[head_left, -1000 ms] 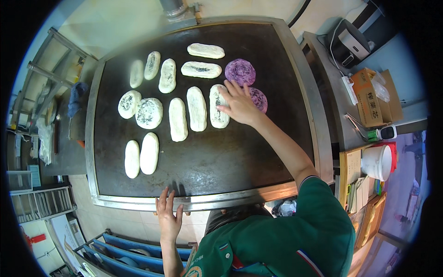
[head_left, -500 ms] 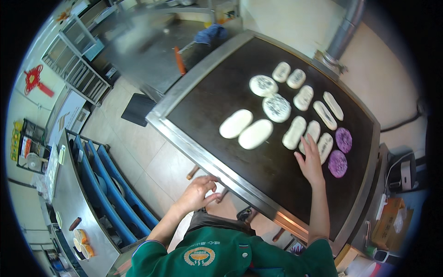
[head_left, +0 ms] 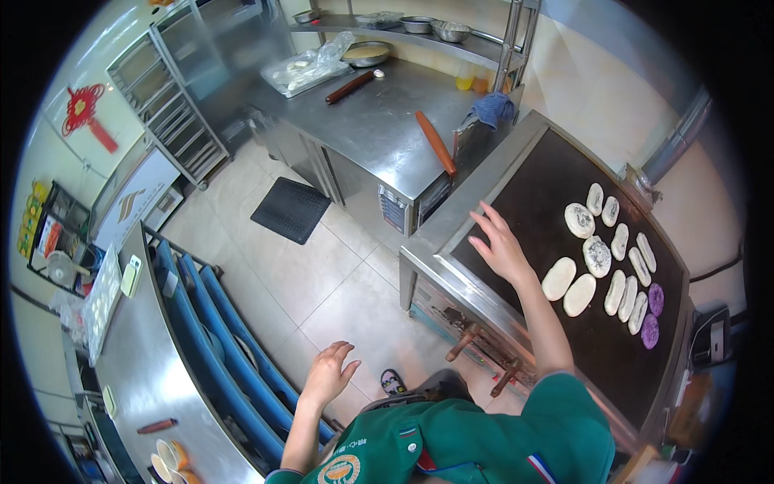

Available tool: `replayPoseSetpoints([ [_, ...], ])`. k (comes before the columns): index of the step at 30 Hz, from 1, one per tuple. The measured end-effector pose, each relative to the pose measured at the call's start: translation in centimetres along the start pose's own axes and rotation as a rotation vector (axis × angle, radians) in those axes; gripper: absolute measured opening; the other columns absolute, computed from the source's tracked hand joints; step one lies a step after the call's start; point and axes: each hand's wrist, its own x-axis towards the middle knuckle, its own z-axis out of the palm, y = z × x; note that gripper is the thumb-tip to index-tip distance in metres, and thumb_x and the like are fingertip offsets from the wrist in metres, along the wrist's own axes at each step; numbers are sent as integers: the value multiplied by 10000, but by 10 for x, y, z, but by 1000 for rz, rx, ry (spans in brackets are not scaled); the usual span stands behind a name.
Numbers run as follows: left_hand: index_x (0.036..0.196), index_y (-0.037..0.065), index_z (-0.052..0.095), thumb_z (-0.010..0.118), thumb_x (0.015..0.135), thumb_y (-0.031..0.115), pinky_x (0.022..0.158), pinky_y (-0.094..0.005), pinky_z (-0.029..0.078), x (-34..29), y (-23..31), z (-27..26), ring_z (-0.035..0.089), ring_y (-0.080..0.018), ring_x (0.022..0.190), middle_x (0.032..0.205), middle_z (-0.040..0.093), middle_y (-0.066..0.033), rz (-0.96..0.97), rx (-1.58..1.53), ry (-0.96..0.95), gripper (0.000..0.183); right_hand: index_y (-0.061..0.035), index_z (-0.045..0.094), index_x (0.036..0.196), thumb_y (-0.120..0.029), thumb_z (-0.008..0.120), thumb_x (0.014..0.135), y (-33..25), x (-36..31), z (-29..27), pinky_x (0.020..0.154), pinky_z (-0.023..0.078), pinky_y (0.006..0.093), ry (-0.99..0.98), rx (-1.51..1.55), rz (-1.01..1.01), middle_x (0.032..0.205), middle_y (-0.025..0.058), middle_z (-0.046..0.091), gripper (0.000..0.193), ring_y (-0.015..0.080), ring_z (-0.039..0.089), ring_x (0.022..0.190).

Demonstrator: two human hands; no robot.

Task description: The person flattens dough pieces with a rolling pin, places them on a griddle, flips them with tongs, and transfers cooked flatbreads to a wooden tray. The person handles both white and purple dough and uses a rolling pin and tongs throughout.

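My right hand [head_left: 498, 248] is open and holds nothing, its fingers apart above the left rim of a dark flat griddle [head_left: 516, 194]. On the griddle's right half lie several pieces of flat dough. Nearest this hand are two plain white ovals, one of them this oval flatbread [head_left: 580, 295]. Behind them sit two rounds with dark filling showing through, including this round flatbread [head_left: 597, 256]. Several long white pieces, such as this long flatbread [head_left: 615, 292], and two purple rounds [head_left: 650, 331] lie farther right. My left hand [head_left: 329, 373] hangs open above the floor, touching nothing.
A steel worktable [head_left: 379, 129] beyond holds an orange-brown rolling pin [head_left: 435, 143], a darker rolling pin [head_left: 350, 87], a blue cloth [head_left: 490, 108] and a plastic-covered tray [head_left: 305, 74]. Wooden handles [head_left: 462, 345] jut from the griddle's front. A steel counter [head_left: 161, 363] stands left; a black mat [head_left: 290, 210] lies on the floor.
My view has swung left. My right hand has left the long dough pieces and moved to the griddle's left rim. My left hand has moved away from the griddle's front, its fingers straighter.
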Motion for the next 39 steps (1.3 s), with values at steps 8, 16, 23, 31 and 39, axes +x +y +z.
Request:
replayPoseSetpoints([
  [8,1129,-6,571,627,845,170,893,-403,463,55,-63,-30,563,-382,1035,1165,567,-214,-47,-64,-41,340,-58,383,1373,-156,547,907,104,182,76,936,439,350,509,207,62,1380,284,354,504,342,495,1186],
  [16,1207,25,527,614,854,267,923,-417,450,172,-127,-72,537,-370,1095,1232,537,-192,-112,54,-186,437,-152,287,1425,13,529,753,270,307,83,999,400,391,472,-196,582,1450,216,276,733,388,424,1230],
  [23,1334,48,431,622,837,111,981,-398,415,343,-113,-110,475,-373,1191,1348,436,-209,147,-119,-11,537,1,657,807,-147,661,801,186,374,14,688,449,386,808,-422,199,749,133,593,149,277,575,747],
  [31,1388,72,359,413,979,312,1041,-331,339,547,-36,-52,423,-213,1249,1343,450,-126,69,-1433,-389,478,-65,520,1287,-514,377,930,-19,336,98,1089,191,480,207,483,-153,1311,198,425,591,371,366,1260],
  [39,1444,18,217,315,1003,341,1121,-324,182,562,-12,-51,212,-206,1380,1499,220,-114,-327,-1621,-906,556,-76,243,1449,-576,157,939,8,342,155,1102,-50,529,581,157,223,1514,167,186,719,361,52,1415],
])
